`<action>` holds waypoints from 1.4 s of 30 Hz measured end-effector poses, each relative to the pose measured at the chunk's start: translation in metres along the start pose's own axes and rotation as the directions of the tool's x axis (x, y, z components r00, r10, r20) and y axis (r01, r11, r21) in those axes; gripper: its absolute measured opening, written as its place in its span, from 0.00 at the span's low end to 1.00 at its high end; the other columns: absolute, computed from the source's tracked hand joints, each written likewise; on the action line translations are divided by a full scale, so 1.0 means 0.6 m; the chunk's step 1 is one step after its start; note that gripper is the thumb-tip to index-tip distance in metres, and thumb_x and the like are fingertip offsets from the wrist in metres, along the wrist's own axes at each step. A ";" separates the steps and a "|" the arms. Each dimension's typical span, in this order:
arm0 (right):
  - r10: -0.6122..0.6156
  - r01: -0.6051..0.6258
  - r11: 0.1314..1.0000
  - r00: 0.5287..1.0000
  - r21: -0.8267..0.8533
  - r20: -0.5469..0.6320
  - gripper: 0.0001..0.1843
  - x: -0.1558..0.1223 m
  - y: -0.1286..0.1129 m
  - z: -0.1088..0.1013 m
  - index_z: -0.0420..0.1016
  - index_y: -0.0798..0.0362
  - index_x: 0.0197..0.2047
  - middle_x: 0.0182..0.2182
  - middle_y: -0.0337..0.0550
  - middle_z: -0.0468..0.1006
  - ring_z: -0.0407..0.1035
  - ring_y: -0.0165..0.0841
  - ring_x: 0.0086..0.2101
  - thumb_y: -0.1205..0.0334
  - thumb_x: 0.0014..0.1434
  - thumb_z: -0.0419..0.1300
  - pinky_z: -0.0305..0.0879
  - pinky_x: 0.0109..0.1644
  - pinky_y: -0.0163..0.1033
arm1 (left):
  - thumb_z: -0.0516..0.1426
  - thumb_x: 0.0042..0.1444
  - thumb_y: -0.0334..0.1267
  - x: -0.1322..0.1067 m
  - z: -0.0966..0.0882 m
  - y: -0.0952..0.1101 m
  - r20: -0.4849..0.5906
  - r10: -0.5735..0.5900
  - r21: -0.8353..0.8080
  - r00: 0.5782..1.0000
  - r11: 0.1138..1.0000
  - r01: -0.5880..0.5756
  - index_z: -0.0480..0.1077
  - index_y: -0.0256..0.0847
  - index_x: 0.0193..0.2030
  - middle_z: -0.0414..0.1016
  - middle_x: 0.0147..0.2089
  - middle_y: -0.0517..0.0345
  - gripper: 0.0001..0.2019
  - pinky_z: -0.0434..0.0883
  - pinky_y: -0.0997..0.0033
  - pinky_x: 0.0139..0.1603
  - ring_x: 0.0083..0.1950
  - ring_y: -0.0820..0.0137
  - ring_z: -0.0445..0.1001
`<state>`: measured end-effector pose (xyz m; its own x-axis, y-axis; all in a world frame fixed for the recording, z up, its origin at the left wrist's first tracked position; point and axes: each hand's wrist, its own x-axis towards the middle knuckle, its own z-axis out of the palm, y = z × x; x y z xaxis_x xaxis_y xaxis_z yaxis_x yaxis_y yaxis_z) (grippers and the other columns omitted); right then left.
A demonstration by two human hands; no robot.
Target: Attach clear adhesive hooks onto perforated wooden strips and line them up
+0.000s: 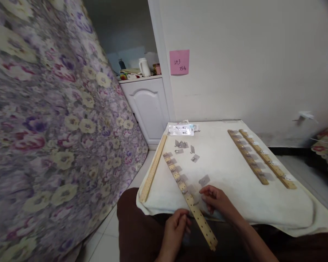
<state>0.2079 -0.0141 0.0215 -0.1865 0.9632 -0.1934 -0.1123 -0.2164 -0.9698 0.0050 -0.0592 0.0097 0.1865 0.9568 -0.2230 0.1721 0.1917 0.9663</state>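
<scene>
A narrow wooden strip with rows of holes [199, 217] lies slantwise, its near end jutting past the table edge over my lap. Small metal hooks with clear grey plates line its far part. My left hand [176, 227] is at the strip's left edge, fingers curled and fingertips against the wood. To the right of the strip, my right hand [217, 199] has thumb and index finger close together beside a hook [196, 204]; anything between them is too small to make out. Just beyond this hand lies a loose hook on a clear plate [204, 180].
More loose hooks [182, 144] are scattered farther back, near clear packaging [180, 130]. A bare holed strip [153, 169] lies along the left edge. Two strips fitted with hooks, one darker [247, 156] and one lighter [266, 158], lie on the right of the cloth-covered table [215, 145].
</scene>
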 end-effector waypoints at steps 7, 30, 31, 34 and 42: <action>0.033 -0.031 0.998 0.998 -0.051 0.046 0.13 0.002 0.013 0.017 0.66 0.52 0.37 0.17 0.28 0.68 0.63 0.26 0.14 0.56 0.48 0.59 0.61 0.19 0.32 | 0.61 0.46 0.51 0.009 0.020 -0.006 0.156 -0.234 -0.433 0.960 0.857 0.279 0.71 0.34 0.39 0.77 0.33 0.52 0.22 0.68 0.73 0.33 0.32 0.71 0.75; 0.023 -0.025 0.980 1.000 -0.195 -0.013 0.10 0.010 0.030 0.022 0.66 0.53 0.38 0.21 0.30 0.69 0.66 0.26 0.16 0.63 0.50 0.54 0.59 0.18 0.31 | 0.57 0.50 0.58 0.014 0.025 0.018 0.167 -0.347 -0.472 0.923 0.794 0.384 0.71 0.32 0.37 0.78 0.31 0.47 0.25 0.69 0.77 0.26 0.28 0.71 0.76; 0.025 -0.028 0.980 1.000 -0.199 -0.014 0.10 0.010 0.030 0.022 0.66 0.53 0.38 0.20 0.30 0.69 0.66 0.26 0.16 0.63 0.50 0.54 0.59 0.18 0.31 | 0.58 0.50 0.57 0.014 0.025 0.018 0.165 -0.350 -0.469 0.922 0.795 0.385 0.71 0.32 0.37 0.78 0.31 0.47 0.25 0.69 0.78 0.26 0.28 0.71 0.76; 0.033 -0.036 0.977 0.999 -0.211 -0.018 0.10 0.011 0.031 0.022 0.66 0.52 0.38 0.19 0.30 0.68 0.65 0.26 0.16 0.63 0.50 0.55 0.59 0.18 0.31 | 0.59 0.49 0.57 0.014 0.025 0.019 0.155 -0.359 -0.463 0.920 0.797 0.389 0.71 0.32 0.36 0.78 0.31 0.47 0.24 0.69 0.78 0.26 0.27 0.71 0.76; 0.025 -0.026 0.975 1.000 -0.222 -0.007 0.09 0.012 0.031 0.020 0.66 0.53 0.38 0.19 0.30 0.67 0.65 0.26 0.16 0.64 0.50 0.54 0.60 0.18 0.30 | 0.59 0.47 0.59 0.015 0.028 0.022 0.154 -0.371 -0.447 0.916 0.800 0.400 0.72 0.32 0.36 0.78 0.31 0.48 0.26 0.69 0.78 0.25 0.27 0.71 0.76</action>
<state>0.1926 -0.0129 0.0036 -0.1824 0.9587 -0.2183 0.1124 -0.2003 -0.9733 0.0251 -0.0516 0.0185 0.2560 0.7712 -0.5829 -0.2200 0.6337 0.7417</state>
